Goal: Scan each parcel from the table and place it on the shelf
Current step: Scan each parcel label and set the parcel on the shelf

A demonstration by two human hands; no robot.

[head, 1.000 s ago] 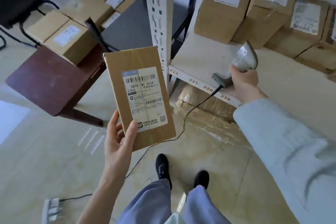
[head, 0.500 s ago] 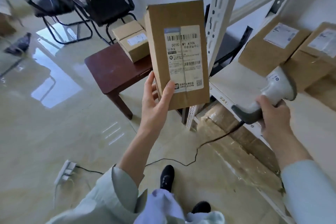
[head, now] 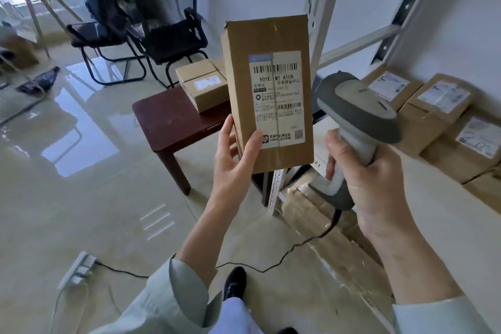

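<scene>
Glossy beige floor tiles (head: 81,211) are lying underfoot. Left hand (head: 233,160) is pinching a tall brown cardboard parcel (head: 268,95) upright at twelve o'clock; right hand (head: 363,176), fingers wrapped, is gripping a grey handheld scanner (head: 355,116) at two o'clock, before the white metal shelf (head: 447,211).

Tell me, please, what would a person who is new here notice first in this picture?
First, the tall cardboard parcel at the centre, held upright by the left hand, its white label facing the camera. Just right of it, the right hand grips a grey barcode scanner. Behind, more parcels lie on a dark wooden table.
</scene>
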